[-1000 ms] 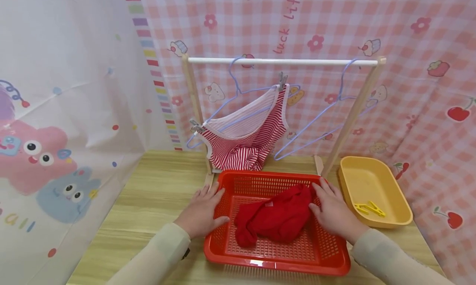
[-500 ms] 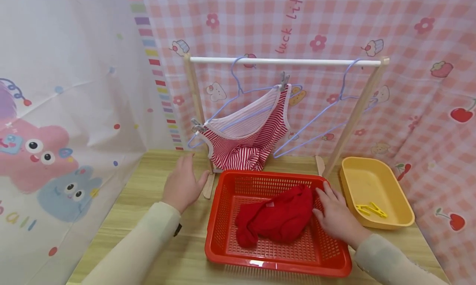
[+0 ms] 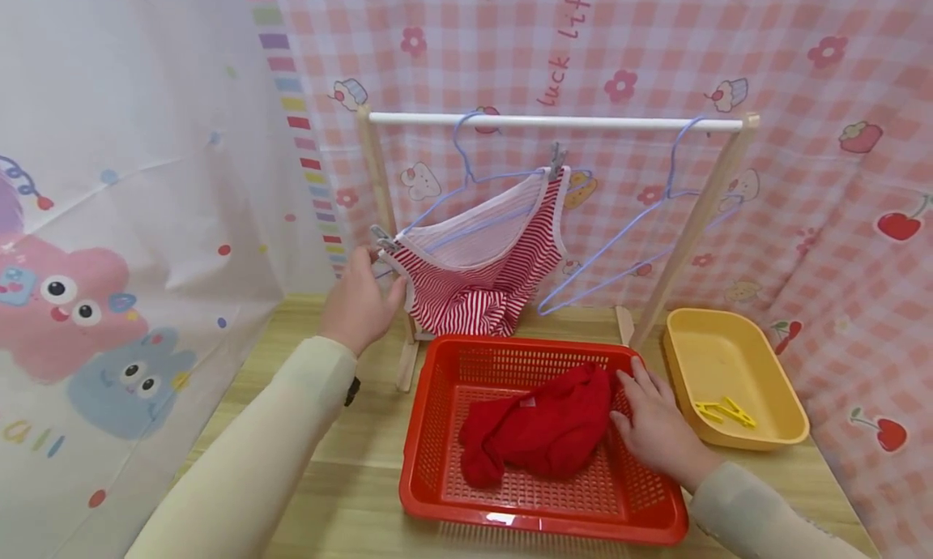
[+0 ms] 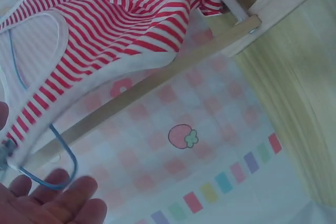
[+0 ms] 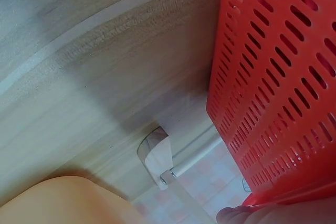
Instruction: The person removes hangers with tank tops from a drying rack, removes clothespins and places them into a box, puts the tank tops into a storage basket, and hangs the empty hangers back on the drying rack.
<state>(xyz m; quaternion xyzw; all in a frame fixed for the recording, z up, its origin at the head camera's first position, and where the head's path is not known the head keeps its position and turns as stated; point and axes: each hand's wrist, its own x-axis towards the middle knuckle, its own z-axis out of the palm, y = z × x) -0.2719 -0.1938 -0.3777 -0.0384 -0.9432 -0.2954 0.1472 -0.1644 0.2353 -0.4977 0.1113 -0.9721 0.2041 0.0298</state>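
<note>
A red-and-white striped tank top (image 3: 477,275) hangs from a blue hanger (image 3: 466,166). Grey clothespins pinch its straps, one at the left (image 3: 382,239) and one at the right (image 3: 557,160). My left hand (image 3: 362,300) is at the hanger's left end, beside the left clothespin. In the left wrist view, its loosely bent fingers (image 4: 71,200) lie by the hanger's tip, with the thumb apart. My right hand (image 3: 659,417) rests on the right rim of a red basket (image 3: 547,526), fingers fairly straight. Crumpled red cloth (image 3: 543,429) lies in the basket.
The rack's white bar (image 3: 583,122) also carries a second blue hanger (image 3: 605,247) without clothing. To the right stands a yellow tub (image 3: 729,340) with yellow clothespins (image 3: 729,411) in it. Patterned cloth (image 3: 452,49) covers the walls behind the wooden table (image 3: 248,381).
My left hand has left the basket's left rim and risen to the hanger's left end. The left clothespin and strap have shifted slightly. My right hand stays on the basket.
</note>
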